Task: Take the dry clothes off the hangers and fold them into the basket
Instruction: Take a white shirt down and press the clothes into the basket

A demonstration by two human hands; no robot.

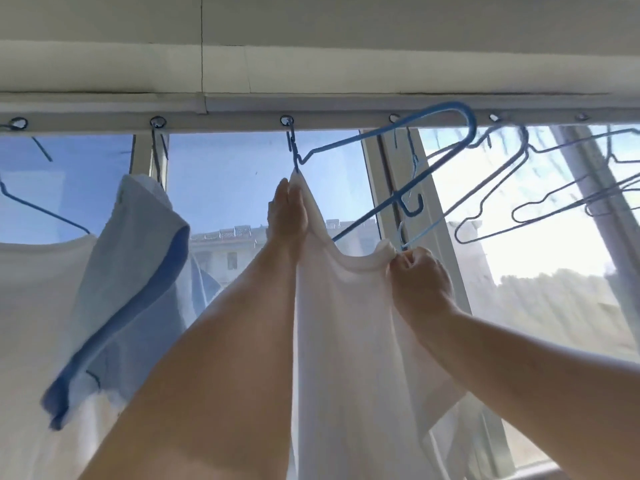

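Looking up, head view: left hand (287,216) raised, fingers straight and pressed together, pinching the upper edge of the white shirt (346,341). Right hand (420,277) closed tight on the shirt's collar edge. Shirt hangs between both forearms, below the tilted blue hanger (408,188) hooked over the rail (242,114). Empty hangers (540,202) hang right.

White rail (346,110) under ceiling carries blue hangers (433,112) on ring hooks (286,121); clothes (346,341) hang below.

Legible text: none | Labels, brands: none readable on shirts or hangers | Numbers, signs: none in view
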